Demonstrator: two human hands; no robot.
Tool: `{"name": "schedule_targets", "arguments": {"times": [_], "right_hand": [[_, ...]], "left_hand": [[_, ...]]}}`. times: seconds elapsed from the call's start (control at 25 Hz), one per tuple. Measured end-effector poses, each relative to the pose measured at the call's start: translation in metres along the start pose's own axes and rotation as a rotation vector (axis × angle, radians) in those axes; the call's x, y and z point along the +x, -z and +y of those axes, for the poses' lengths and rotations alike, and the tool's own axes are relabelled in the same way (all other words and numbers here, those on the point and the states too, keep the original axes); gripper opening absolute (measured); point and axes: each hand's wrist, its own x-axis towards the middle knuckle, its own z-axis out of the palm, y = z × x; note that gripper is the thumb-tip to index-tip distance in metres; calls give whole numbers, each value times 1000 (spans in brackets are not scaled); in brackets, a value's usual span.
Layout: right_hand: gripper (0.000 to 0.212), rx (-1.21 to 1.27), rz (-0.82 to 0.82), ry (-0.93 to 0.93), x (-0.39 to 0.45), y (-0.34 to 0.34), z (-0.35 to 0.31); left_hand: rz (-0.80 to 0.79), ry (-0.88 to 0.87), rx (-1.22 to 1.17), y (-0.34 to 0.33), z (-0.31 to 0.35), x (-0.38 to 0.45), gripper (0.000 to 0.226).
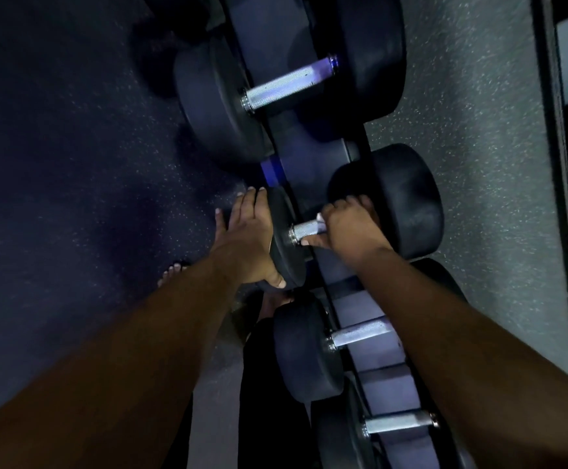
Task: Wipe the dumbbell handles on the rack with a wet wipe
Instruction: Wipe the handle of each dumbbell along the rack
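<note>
Black dumbbells with knurled silver handles lie in a row on a dark rack (313, 170). My right hand (348, 228) is curled round the handle (304, 230) of the middle dumbbell, and a small white bit of wet wipe (319, 219) shows under its fingers. My left hand (248, 238) grips the near black head (284, 238) of that same dumbbell, fingers over its edge and thumb below. A larger dumbbell handle (289, 84) lies further up the rack. Two more handles (360, 333) (399, 424) lie closer to me, partly behind my right forearm.
Dark speckled rubber floor (72, 164) spreads to the left, lighter grey floor (485, 130) to the right of the rack. A bare foot's toes (174, 270) show beside my left forearm. Another dark frame (567, 164) runs along the right edge. The scene is dim.
</note>
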Motion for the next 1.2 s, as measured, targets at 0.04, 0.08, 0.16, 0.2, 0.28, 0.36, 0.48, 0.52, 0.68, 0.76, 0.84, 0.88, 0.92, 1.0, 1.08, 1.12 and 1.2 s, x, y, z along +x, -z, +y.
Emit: {"name": "schedule_targets", "arguments": {"times": [0.04,0.08,0.16,0.2,0.28,0.36,0.48,0.52,0.68,0.76,0.84,0.88,0.92,1.0,1.08,1.12,1.2], "right_hand": [[64,-48,86,3,-10,-8,1],[61,-82,148,9,-25,-17,0],[59,-102,229,12,-48,-35,-3],[60,-83,242,11,-48,-38,-7],[60,-53,255,90,-28,-30,-20],[63,-34,204,193,-12,-24,-29],[68,44,222,284,-29,-27,-28],[66,67,267,317,-42,-33,-28],[44,928,376,-99,-89,-70,-40],[24,1894,402,-679,-80,-50,-56],[19,2490,495,-933,-51,-27,-53],[17,2615,519,-950,-32,-15,-44],[15,2705,552,-974,-12,-9,-34],[19,2767,565,-1117,11,1,-23],[15,2744,554,-1118,11,-5,-27],[13,2713,558,-1066,3,-7,-31],[19,2719,560,-970,-10,-7,-30]], "left_hand": [[5,-3,-4,-1,0,-1,168],[11,-3,-5,-1,0,-3,168],[13,2,-5,-1,0,-1,167],[14,6,-1,-1,0,0,168],[15,12,10,-2,0,1,170],[10,19,17,-1,1,2,171],[7,17,18,0,2,1,170],[10,12,19,0,2,1,170],[36,2,-7,-1,-1,1,170],[51,-3,-9,-2,0,1,170],[42,-5,-5,-1,0,1,170],[44,-5,0,-1,0,2,170],[50,-4,4,-2,0,2,170],[43,-3,7,-1,0,4,171],[38,0,13,-2,-2,4,172],[38,3,13,-3,-2,4,172],[41,3,18,-3,-2,6,172]]}}
